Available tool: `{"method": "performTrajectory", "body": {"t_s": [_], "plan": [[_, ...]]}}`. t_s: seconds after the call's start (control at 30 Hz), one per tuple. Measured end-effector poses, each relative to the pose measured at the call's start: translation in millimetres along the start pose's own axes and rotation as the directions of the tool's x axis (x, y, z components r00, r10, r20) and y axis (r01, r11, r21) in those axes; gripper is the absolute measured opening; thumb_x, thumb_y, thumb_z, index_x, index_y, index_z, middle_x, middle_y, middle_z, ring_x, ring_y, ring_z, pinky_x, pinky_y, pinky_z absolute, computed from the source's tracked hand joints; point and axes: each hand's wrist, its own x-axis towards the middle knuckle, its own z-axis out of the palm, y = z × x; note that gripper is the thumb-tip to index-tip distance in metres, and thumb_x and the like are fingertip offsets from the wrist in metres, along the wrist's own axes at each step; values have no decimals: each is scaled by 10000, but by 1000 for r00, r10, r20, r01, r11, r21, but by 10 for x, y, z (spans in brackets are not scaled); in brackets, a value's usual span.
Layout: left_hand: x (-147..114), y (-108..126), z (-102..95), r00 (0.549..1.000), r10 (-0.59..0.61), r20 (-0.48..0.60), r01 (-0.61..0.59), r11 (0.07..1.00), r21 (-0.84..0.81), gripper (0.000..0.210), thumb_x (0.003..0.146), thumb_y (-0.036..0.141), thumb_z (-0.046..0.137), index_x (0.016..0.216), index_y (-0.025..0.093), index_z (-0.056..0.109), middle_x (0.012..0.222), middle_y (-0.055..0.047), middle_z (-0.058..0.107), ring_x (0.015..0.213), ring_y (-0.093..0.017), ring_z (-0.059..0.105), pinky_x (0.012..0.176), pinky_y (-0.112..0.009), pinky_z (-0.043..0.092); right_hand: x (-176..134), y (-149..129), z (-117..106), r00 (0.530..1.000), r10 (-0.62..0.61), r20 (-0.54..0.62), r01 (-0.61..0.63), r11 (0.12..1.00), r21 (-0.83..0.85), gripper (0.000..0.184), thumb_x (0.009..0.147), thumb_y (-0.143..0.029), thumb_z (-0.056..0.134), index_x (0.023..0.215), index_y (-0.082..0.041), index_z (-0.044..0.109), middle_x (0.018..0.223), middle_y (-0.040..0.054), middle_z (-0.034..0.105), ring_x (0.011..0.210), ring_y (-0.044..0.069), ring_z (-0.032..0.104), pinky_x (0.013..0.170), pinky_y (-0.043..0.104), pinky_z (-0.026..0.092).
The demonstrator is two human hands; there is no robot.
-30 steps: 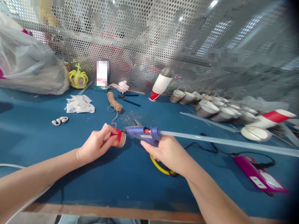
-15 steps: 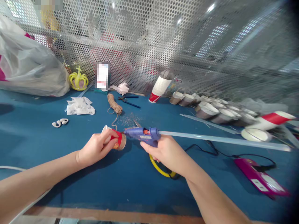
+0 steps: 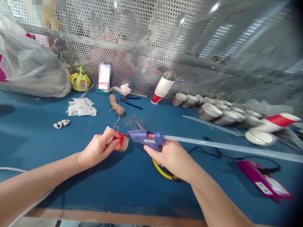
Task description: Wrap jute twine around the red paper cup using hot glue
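My left hand (image 3: 100, 148) is closed on a red and white paper cup (image 3: 122, 141) lying on its side, with brown twine wound around its base end. A strand runs from the cup to a bundle of twine (image 3: 116, 105) behind it. My right hand (image 3: 169, 154) grips a blue hot glue gun (image 3: 149, 138), its nozzle close to the wound end of the cup; whether they touch I cannot tell. A long clear glue stick (image 3: 213, 144) sticks out of the gun's back. Under the gun lie scissors with a yellow handle (image 3: 162, 171), partly hidden.
Pliers (image 3: 131, 102), white tissue (image 3: 82, 107) and a stack of paper cups (image 3: 163, 88) lie toward the perforated screen. Several small wrapped buckets (image 3: 210, 111) stand at right, near a purple power strip (image 3: 265, 179). A plastic bag (image 3: 33, 63) sits at left.
The glue gun has shifted slightly right and its back end has dipped, with the glue stick tilting lower. My left hand and the cup stay nearly in place.
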Motion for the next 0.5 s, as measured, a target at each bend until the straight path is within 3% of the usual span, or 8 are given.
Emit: {"method": "performTrajectory", "body": {"t_s": [0.23, 0.5], "plan": [[31, -2, 5, 991, -132, 2, 132, 990, -48, 131, 860, 255, 394, 917, 180, 486, 666, 28, 595, 514, -74, 484, 529, -175, 391, -96, 87, 27, 999, -37, -8, 36, 995, -90, 221, 782, -362, 467, 728, -185, 588, 580, -4, 600, 518, 136, 532, 514, 239, 413], [44, -6, 10, 981, -195, -21, 193, 980, -55, 130, 853, 284, 411, 882, 179, 483, 591, 49, 542, 465, -67, 418, 461, -158, 338, -124, 58, 32, 998, -67, 1, 66, 991, -118, 205, 794, -340, 461, 736, -194, 594, 631, -5, 616, 548, 131, 538, 563, 235, 426]]}}
